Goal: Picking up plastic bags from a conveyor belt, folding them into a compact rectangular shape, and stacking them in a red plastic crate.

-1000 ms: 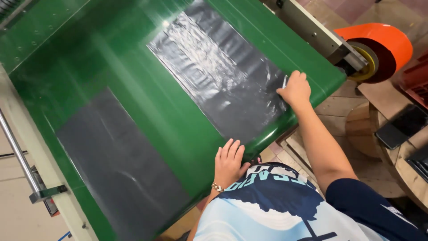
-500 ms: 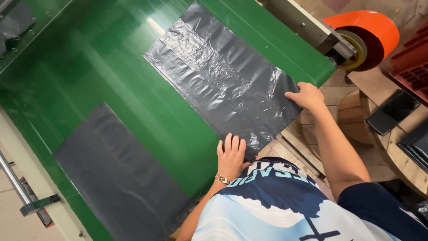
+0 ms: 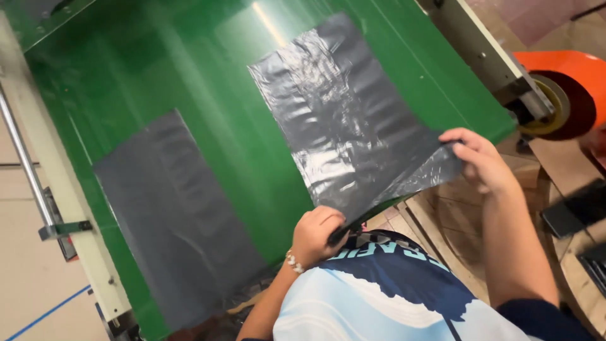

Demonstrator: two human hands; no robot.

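Both hands pinch near edge of thin crinkly grey plastic bag (image 3: 353,126): left hand (image 3: 317,235) near-left corner, right hand (image 3: 481,161) near-right. Light, limp, probably slippery; corners look best.

Both hands (image 3: 319,233) gripping grey plastic bag (image 3: 344,120)

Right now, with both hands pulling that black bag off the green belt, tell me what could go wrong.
1. The thin black plastic bag is pinched only at its near corners by the left hand and right hand; it may stretch or tear.
2. A second bag lies further along the green belt; it might slide off the near edge uncollected.
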